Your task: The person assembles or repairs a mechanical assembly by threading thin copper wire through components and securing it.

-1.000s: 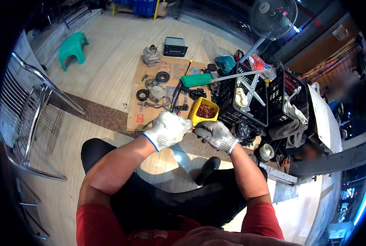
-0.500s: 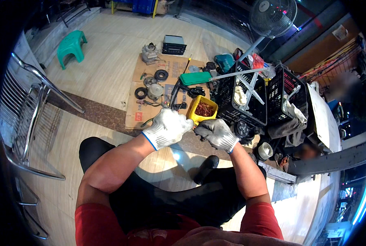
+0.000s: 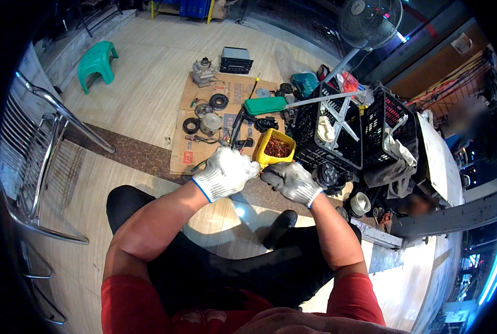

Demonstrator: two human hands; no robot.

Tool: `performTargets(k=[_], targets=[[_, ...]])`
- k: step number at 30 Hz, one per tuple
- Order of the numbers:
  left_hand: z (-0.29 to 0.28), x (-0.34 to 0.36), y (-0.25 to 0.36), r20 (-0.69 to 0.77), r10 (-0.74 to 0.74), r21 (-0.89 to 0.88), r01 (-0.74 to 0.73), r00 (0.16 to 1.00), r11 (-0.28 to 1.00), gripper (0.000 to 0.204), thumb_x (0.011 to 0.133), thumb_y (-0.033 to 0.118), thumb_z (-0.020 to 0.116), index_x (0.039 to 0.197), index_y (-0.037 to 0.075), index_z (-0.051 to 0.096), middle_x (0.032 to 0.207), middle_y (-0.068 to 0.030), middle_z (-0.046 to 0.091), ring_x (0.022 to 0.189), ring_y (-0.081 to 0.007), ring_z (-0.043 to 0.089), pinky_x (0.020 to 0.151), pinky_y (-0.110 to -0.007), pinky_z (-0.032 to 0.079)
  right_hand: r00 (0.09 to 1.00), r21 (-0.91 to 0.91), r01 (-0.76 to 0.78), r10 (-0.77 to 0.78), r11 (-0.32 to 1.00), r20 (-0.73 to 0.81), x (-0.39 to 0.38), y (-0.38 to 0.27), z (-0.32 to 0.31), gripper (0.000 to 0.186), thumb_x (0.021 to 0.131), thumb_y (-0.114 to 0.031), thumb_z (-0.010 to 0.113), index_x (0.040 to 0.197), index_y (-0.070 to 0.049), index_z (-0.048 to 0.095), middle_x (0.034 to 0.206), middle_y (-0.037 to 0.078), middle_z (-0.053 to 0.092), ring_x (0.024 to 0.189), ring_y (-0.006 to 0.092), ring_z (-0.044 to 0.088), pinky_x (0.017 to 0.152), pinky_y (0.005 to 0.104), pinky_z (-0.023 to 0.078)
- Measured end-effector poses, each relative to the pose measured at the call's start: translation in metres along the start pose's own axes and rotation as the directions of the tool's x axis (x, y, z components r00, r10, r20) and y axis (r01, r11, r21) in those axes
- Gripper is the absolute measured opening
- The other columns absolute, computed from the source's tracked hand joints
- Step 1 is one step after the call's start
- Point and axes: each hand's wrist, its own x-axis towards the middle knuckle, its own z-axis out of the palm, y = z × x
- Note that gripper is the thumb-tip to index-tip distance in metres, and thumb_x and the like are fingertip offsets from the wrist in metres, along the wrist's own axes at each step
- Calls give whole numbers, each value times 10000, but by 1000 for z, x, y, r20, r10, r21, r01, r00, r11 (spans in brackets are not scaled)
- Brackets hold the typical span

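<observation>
Left hand point(image 3: 226, 171) and right hand point(image 3: 289, 181) curl close together; whether either grips anything, I cannot tell. Just beyond them, 1 yellow container point(image 3: 263, 160) holds reddish-brown pieces point(image 3: 277, 148).

The fisheye head camera looks steeply down over the lap point(image 3: 220, 273), upright, facing twelve o'clock: sleeves point(image 3: 133, 303) closest at seven and five, left hand point(image 3: 226, 174) and right hand point(image 3: 293, 182) mid-frame, chair point(image 3: 34, 150) at nine, fan point(image 3: 370, 22) farther off at one.
</observation>
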Motion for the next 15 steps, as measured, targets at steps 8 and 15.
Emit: performTargets(k=[8, 15], targets=[[-9, 3, 5, 52, 10, 1, -10, 999, 1000, 156, 901, 203, 543, 982, 167, 671, 861, -54, 691, 820, -226, 703, 713, -409, 528, 903, 189, -388, 331, 902, 274, 4, -19, -21, 338, 951, -375, 615, 1065, -78, 728, 998, 190, 709, 944, 344, 683, 825, 404, 533], [1, 6, 6, 73, -27, 60, 23, 997, 998, 172, 904, 213, 550, 1006, 174, 683, 886, -52, 698, 839, -230, 703, 736, -406, 533, 969, 82, -226, 216, 971, 121, 2, 1, 0, 302, 945, -338, 618, 1027, -67, 721, 925, 195, 703, 895, 375, 684, 762, 430, 536]])
